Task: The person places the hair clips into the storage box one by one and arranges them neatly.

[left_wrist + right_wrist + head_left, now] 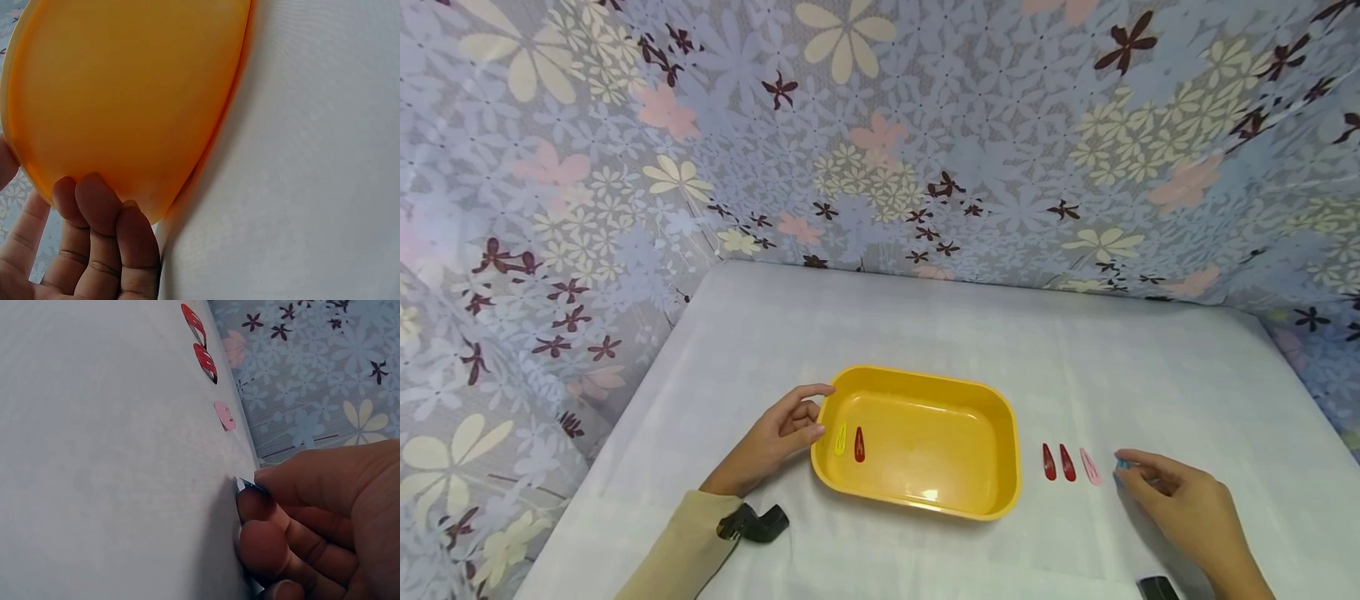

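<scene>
A yellow tray [917, 504] stands on the white cloth, holding a yellow hair clip [840, 439] and a dark red hair clip [860, 445] near its left end. My left hand [778, 433] grips that end, thumb and index finger at the rim; in the left wrist view its bent fingers [99, 203] touch the outer wall. To the right of the tray, my right hand [1183, 496] pinches a blue hair clip [1121, 472], mostly covered by the fingers. Beside it on the cloth lie a pink hair clip [1090, 467] and two red hair clips [1067, 463] in a row.
White cloth [880, 321] covers the table. Floral fabric [880, 150] hangs behind it and along the left side. A black strap piece [754, 523] sits at the left wrist, and another black piece [1157, 587] is near the right wrist.
</scene>
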A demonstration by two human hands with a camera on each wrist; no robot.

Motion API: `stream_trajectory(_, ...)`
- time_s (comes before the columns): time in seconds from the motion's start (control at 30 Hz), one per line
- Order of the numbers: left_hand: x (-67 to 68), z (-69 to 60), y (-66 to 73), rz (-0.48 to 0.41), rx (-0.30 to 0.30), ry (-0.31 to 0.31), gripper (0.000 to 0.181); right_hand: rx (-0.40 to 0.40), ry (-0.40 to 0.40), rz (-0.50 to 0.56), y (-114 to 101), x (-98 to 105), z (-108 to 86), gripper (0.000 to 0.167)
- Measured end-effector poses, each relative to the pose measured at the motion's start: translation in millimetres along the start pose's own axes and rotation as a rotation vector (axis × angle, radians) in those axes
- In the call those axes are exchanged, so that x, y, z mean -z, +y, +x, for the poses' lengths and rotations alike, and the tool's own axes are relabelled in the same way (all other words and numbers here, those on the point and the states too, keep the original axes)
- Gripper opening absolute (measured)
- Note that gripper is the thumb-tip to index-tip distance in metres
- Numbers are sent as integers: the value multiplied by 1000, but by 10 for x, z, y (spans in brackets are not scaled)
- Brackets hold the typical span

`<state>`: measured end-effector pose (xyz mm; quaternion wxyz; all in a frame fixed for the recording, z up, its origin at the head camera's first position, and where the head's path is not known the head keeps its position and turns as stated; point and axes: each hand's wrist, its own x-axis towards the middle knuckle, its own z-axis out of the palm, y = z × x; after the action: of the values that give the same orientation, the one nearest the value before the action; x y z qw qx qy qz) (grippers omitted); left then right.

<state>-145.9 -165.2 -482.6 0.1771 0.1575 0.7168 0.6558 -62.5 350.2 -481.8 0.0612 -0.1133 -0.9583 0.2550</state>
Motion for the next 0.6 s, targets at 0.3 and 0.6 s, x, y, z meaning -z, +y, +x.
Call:
stream_trajectory(0.3, 8, 5, -14, -3, -1, 3, 50, 6, 7, 39, 1, 12, -9, 34)
stream_trajectory(0.6, 5, 7, -10, -5, -5, -3, 50, -76, -24, 86, -7, 33, -25, 39)
